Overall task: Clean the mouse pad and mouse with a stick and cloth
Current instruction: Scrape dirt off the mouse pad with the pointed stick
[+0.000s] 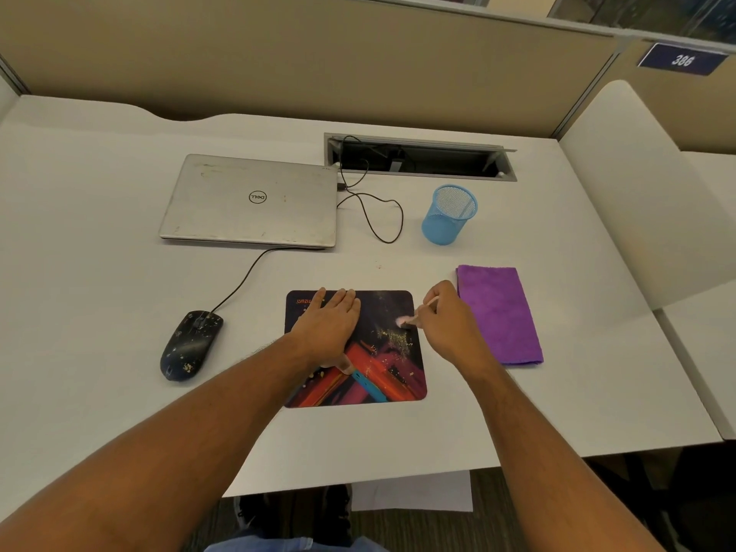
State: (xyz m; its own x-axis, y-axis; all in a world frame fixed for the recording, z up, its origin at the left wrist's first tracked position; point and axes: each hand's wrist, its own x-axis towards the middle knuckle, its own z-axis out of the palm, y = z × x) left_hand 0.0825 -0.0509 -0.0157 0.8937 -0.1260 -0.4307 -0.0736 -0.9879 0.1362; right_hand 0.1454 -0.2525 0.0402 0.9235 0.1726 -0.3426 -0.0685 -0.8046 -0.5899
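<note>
Centre of frame: a dark rectangular mouse pad with red, blue and purple streaks (360,364) lies on the white desk (99,272). The left hand (328,326) rests flat on the pad's upper left part, fingers straight, pinning it. The right hand (448,316) pinches a thin pale stick with a fluffy pink tip (414,318); the tip touches the pad near its upper right edge, just above a patch of pale crumbs (396,338). The folded purple cloth (502,312) lies just right of the pad, untouched. The speckled black wired mouse (190,345) sits at left, well apart. Risk, as judged: brisk strokes could scatter crumbs onto the desk or cloth; should the flat hand lift, the pad may slide.
</note>
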